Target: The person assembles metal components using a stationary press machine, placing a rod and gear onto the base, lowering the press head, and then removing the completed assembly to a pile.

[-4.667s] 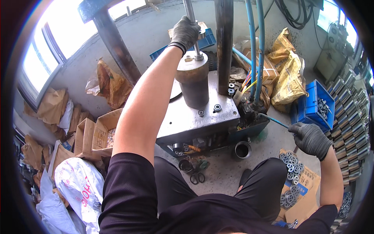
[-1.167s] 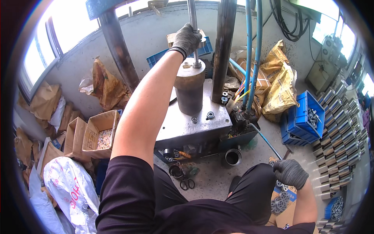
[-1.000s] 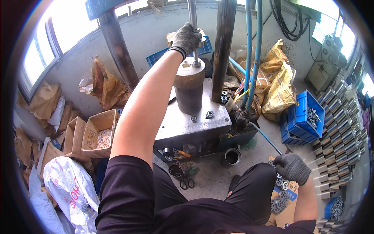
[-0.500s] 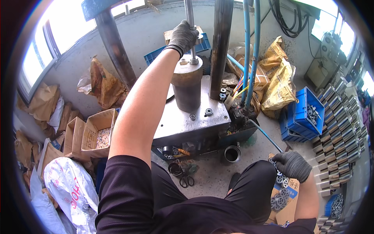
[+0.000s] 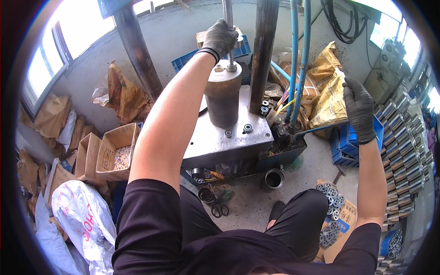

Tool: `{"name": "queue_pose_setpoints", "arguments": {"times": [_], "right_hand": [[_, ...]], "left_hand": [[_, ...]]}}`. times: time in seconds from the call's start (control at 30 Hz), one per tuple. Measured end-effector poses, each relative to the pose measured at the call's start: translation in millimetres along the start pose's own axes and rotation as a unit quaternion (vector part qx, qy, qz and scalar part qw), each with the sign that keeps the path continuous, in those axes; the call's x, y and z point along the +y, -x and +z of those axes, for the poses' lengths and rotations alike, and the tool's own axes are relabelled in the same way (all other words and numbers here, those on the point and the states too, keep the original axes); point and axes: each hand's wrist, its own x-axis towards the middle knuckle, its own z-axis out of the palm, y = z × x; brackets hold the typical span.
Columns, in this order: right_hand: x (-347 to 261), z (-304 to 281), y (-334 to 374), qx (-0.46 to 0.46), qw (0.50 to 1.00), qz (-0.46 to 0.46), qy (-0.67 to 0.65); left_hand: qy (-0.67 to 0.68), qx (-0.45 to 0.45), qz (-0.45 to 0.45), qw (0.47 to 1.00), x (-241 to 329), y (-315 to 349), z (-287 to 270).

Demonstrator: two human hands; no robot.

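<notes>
We look down on a small press: a grey steel plate (image 5: 229,137) serves as its surface, flanked by a dark column (image 5: 263,50) and carrying a dark upright cylinder (image 5: 223,98) near its back edge. A thin steel rod (image 5: 228,18) runs straight down into the cylinder's top, so the cylinder seems set there to line up under it.

Our left hand (image 5: 219,39), in a grey knit glove, sits high on that rod just above the cylinder. Its fingers (image 5: 224,30) are curled tight round the rod, thumb side toward us; the arm is stretched nearly full to reach it. The grip looks like a steadying or pulling hold, judging by its height on the rod.

Our right hand (image 5: 359,107) hangs in the air to the right, well apart from the press, over the blue crate (image 5: 343,146) and beside the yellow sacks (image 5: 327,91). Its fingers are spread and slightly bent, holding nothing that we can see.

Smaller bits: two bearings (image 5: 238,130) lie on the plate in front of the cylinder, a dark ring (image 5: 274,178) on the floor below, and toothed metal discs (image 5: 331,215) on cardboard by our right knee.
</notes>
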Motion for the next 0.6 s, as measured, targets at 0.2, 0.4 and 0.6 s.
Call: {"name": "queue_pose_setpoints", "arguments": {"times": [0.2, 0.4, 0.6], "right_hand": [[-28.8, -31.6, 40.2, -0.108, 0.993, 0.048, 0.028], [-57.1, -95.2, 145.6, -0.462, 0.881, 0.100, -0.031], [-70.2, -97.1, 161.9, -0.535, 0.834, 0.135, -0.014]], "left_hand": [[-0.057, 0.014, 0.019, 0.998, -6.0, -1.7, -3.6], [0.005, -0.007, 0.003, 1.000, 2.2, 3.0, -4.3], [0.007, -0.009, -0.001, 1.000, -1.0, 0.1, -3.2]]}}
